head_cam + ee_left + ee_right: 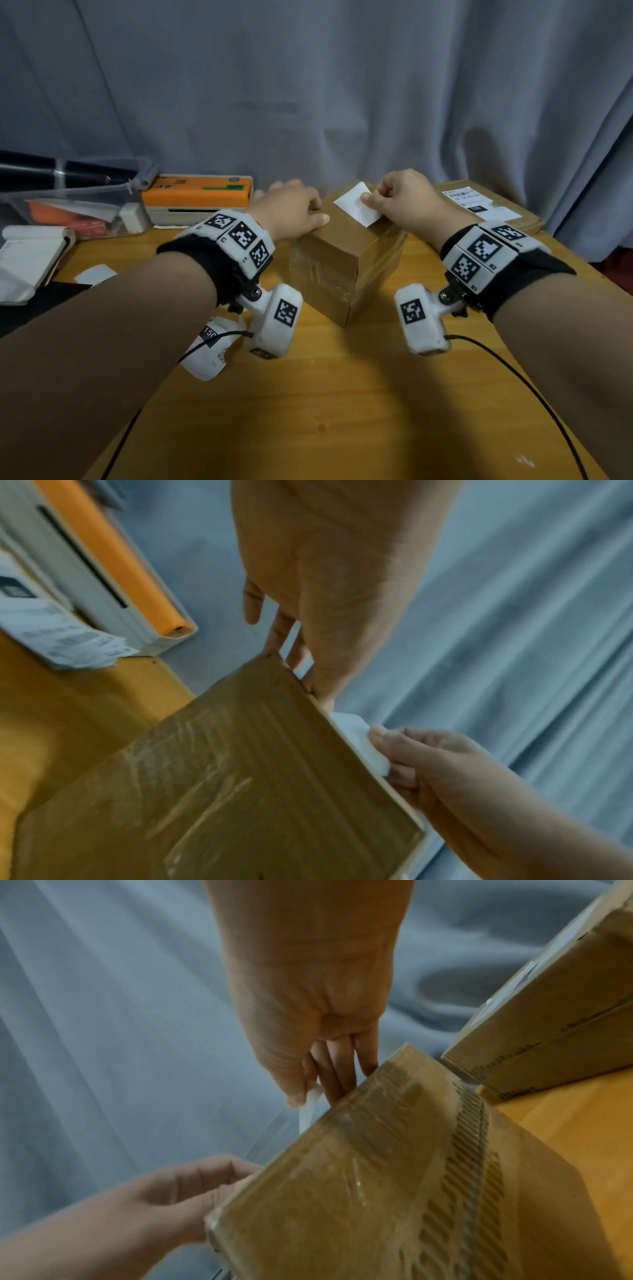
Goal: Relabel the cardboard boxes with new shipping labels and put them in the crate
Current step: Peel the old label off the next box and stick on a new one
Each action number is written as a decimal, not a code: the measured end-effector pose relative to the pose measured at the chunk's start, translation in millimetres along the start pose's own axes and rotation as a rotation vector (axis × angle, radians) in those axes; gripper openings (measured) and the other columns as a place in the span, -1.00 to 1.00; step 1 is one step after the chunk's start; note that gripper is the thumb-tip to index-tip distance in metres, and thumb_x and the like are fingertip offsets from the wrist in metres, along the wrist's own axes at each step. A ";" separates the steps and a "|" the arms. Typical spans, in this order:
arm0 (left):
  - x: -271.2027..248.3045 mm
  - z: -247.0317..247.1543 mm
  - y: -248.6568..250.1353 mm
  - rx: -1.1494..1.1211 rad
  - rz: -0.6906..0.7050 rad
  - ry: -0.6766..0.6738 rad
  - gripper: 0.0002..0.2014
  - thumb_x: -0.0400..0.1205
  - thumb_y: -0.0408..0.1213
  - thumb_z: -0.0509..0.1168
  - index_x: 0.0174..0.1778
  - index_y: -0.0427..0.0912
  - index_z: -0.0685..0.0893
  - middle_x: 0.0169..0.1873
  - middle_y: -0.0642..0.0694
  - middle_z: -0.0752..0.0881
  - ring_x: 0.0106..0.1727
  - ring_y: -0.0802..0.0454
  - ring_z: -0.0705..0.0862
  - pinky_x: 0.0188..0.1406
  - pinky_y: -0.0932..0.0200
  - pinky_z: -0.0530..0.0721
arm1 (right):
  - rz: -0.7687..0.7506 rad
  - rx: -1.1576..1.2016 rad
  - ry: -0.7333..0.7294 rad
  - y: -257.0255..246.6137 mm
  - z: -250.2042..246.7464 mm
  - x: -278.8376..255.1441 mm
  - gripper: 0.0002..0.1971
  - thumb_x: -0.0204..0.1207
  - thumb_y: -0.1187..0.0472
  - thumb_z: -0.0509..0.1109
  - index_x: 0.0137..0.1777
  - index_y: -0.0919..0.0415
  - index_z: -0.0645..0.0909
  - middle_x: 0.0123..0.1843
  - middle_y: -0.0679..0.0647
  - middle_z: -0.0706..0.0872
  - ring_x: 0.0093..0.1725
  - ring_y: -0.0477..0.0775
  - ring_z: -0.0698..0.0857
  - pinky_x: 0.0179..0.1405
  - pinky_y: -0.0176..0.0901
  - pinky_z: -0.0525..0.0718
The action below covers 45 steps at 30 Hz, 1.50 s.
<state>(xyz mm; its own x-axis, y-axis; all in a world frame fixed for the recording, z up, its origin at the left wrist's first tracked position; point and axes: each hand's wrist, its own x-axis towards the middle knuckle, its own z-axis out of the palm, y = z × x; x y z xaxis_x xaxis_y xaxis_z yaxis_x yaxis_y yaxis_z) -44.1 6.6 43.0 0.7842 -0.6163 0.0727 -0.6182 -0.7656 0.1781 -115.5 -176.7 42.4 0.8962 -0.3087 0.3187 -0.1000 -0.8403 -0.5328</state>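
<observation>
The cardboard box (346, 253) stood on the counter (342, 394), the left hand (291, 209) lying flat-fingered on its top. The right hand (397, 198) pinched a white label (356, 205) by its edge over the lid. Lowered unevenly, the label would likely crease or stick crooked, and the box could slide

This looks like a small packing spot in a home. A wooden table (342, 394) stands against a grey curtain (342, 85). On it are taped boxes (346, 270), an orange label printer (197, 197) far left, and loose labels (209, 349).
</observation>
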 end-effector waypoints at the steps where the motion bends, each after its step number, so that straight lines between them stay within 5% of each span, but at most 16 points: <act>1: -0.6 -3.8 6.7 0.107 0.008 0.026 -0.65 0.60 0.17 0.16 0.05 0.04 0.69 0.09 -0.05 0.58 0.27 -0.16 0.48 0.30 -0.17 0.39 | 0.004 -0.003 -0.005 -0.3 0.4 0.6 -0.75 0.54 0.02 0.39 -0.26 0.17 0.55 -0.37 -0.01 0.57 -0.26 0.07 0.59 -0.24 -0.12 0.55; 3: -3.5 -8.5 22.8 0.175 0.008 0.019 -0.49 0.56 0.30 0.10 -0.31 -0.08 0.66 -0.27 -0.02 0.59 -0.05 -0.09 0.57 0.08 -0.10 0.41 | 0.010 -0.018 -0.011 -2.2 1.4 0.7 -0.75 0.54 0.01 0.38 -0.24 0.17 0.54 -0.38 -0.03 0.56 -0.23 0.09 0.59 -0.14 -0.04 0.58; 5: -5.9 -6.1 38.7 0.159 -0.008 -0.072 -0.36 0.47 0.47 0.03 -0.44 -0.10 0.52 -0.40 -0.03 0.56 -0.24 -0.04 0.56 -0.03 -0.03 0.45 | 0.011 -0.033 -0.016 -3.9 1.9 2.1 -0.74 0.54 0.00 0.37 -0.26 0.16 0.52 -0.39 -0.03 0.55 -0.21 0.11 0.60 -0.10 -0.01 0.60; 7: -2.3 2.8 46.1 0.188 -0.009 -0.197 -0.26 0.42 0.54 -0.05 -0.12 -0.10 0.63 -0.10 -0.12 0.67 0.07 -0.14 0.60 0.15 -0.05 0.47 | 0.013 -0.024 -0.023 -6.2 0.9 3.1 -0.72 0.54 0.01 0.38 -0.30 0.15 0.50 -0.40 -0.01 0.57 -0.22 0.12 0.63 -0.08 0.04 0.64; 9: 2.1 10.3 43.6 0.156 -0.048 -0.261 -0.02 0.40 0.56 -0.07 0.55 -0.13 0.33 0.50 -0.26 0.41 0.54 -0.27 0.32 0.50 -0.14 0.29 | -0.004 -0.010 -0.018 -10.0 -2.0 3.8 -0.72 0.52 0.03 0.41 -0.34 0.14 0.50 -0.42 0.01 0.61 -0.26 0.13 0.68 -0.10 0.04 0.69; 10: 1.2 10.9 41.0 0.133 -0.077 -0.266 0.08 0.38 0.57 -0.05 0.66 -0.17 0.08 0.63 -0.28 0.16 0.64 -0.25 0.12 0.59 -0.15 0.15 | -0.016 -0.015 -0.018 -12.5 -3.5 3.9 -0.72 0.51 0.04 0.42 -0.35 0.13 0.50 -0.42 0.02 0.63 -0.29 0.12 0.71 -0.12 0.02 0.72; 12: 3.5 11.1 32.1 0.134 -0.106 -0.251 0.15 0.35 0.59 -0.02 0.67 -0.18 -0.08 0.67 -0.18 -0.07 0.68 -0.17 -0.07 0.63 -0.17 0.01 | -0.023 0.005 -0.044 -19.4 -6.3 2.5 -0.72 0.50 0.05 0.45 -0.36 0.13 0.52 -0.41 0.06 0.68 -0.34 0.10 0.76 -0.20 -0.01 0.77; 15: 5.6 9.1 23.7 0.147 -0.068 -0.236 0.09 0.35 0.56 0.03 0.67 -0.08 0.01 0.68 -0.03 -0.02 0.68 -0.14 -0.07 0.62 -0.23 -0.01 | 0.024 0.063 -0.161 -27.9 -6.8 -1.6 -0.70 0.43 0.02 0.53 -0.35 0.21 0.57 -0.45 0.11 0.67 -0.44 0.06 0.70 -0.28 -0.06 0.74; 19: 4.1 2.0 19.4 0.119 0.023 -0.177 -0.09 0.41 0.47 0.13 0.56 -0.07 0.33 0.57 -0.06 0.35 0.55 -0.14 0.33 0.50 -0.13 0.34 | 0.003 -0.020 -0.207 -31.1 -7.4 -0.6 -0.73 0.35 0.04 0.59 -0.34 0.20 0.63 -0.48 0.00 0.57 -0.46 -0.07 0.50 -0.33 -0.16 0.48; 22: -0.6 2.5 14.0 0.074 0.059 -0.195 -0.08 0.47 0.41 0.15 0.63 -0.10 0.17 0.64 -0.05 0.21 0.61 -0.08 0.26 0.56 -0.09 0.28 | 0.049 0.060 -0.169 -26.3 -11.3 1.9 -0.76 0.36 0.16 0.59 -0.39 0.19 0.59 -0.50 -0.01 0.52 -0.45 -0.08 0.47 -0.33 -0.21 0.46; 25: -3.3 0.9 9.0 0.018 0.071 -0.211 -0.08 0.48 0.40 0.14 0.66 -0.06 0.09 0.66 -0.02 0.12 0.66 -0.04 0.14 0.62 -0.08 0.17 | 0.135 0.199 -0.112 -20.3 -12.1 2.5 -0.74 0.36 0.10 0.59 -0.44 0.13 0.61 -0.45 -0.02 0.63 -0.30 -0.01 0.63 -0.04 -0.08 0.63; 28: 2.1 -7.5 7.1 -0.016 0.054 -0.201 -0.16 0.46 0.42 0.12 0.53 -0.09 0.39 0.50 -0.10 0.47 0.48 -0.09 0.46 0.47 -0.04 0.42 | 0.076 0.038 0.039 -22.8 -3.8 3.2 -0.72 0.43 -0.05 0.49 -0.40 0.09 0.65 -0.40 -0.13 0.65 -0.06 0.04 0.69 0.26 0.06 0.47; 31: 6.5 -13.9 9.0 -0.009 0.064 -0.193 -0.14 0.33 0.51 0.12 0.29 -0.12 0.64 0.19 -0.11 0.73 0.17 -0.08 0.68 0.24 -0.06 0.61 | -0.032 -0.104 0.153 -30.6 -1.5 0.7 -0.72 0.51 -0.06 0.40 -0.30 0.12 0.69 -0.23 -0.12 0.62 0.04 -0.01 0.60 0.16 0.00 0.28; 36: 3.3 -8.1 13.7 0.048 0.062 -0.200 -0.16 0.36 0.49 0.16 0.34 -0.11 0.59 0.26 -0.08 0.69 0.22 -0.08 0.65 0.27 -0.09 0.60 | -0.091 -0.206 0.145 -29.7 -13.1 2.7 -0.69 0.52 -0.05 0.38 -0.21 0.18 0.76 -0.13 0.01 0.70 0.01 -0.03 0.56 0.17 0.01 0.30; 41: 1.4 -5.6 13.4 0.079 0.052 -0.182 -0.12 0.34 0.52 0.11 0.40 -0.06 0.54 0.32 -0.05 0.64 0.30 -0.08 0.60 0.31 -0.13 0.56 | -0.087 -0.121 0.159 -26.0 -15.9 0.2 -0.69 0.48 -0.02 0.45 -0.26 0.24 0.76 -0.38 -0.17 0.55 -0.07 -0.10 0.55 0.24 0.02 0.39; 45: 1.9 -8.2 16.0 0.116 0.037 -0.193 -0.09 0.35 0.52 0.10 0.48 -0.06 0.46 0.38 -0.04 0.59 0.35 -0.09 0.56 0.33 -0.13 0.53 | -0.018 0.103 0.176 -17.5 -40.7 0.9 -0.70 0.40 0.05 0.54 -0.39 0.28 0.70 -0.43 -0.02 0.66 -0.25 0.03 0.66 0.28 0.31 0.54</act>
<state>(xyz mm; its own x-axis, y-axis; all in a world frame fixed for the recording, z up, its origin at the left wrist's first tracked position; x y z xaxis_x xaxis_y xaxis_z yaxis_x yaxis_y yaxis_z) -52.0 -5.3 54.1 0.7429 -0.6597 -0.1136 -0.6572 -0.7510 0.0640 -130.6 -180.3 83.9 0.8072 -0.3745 0.4562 -0.0314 -0.7991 -0.6003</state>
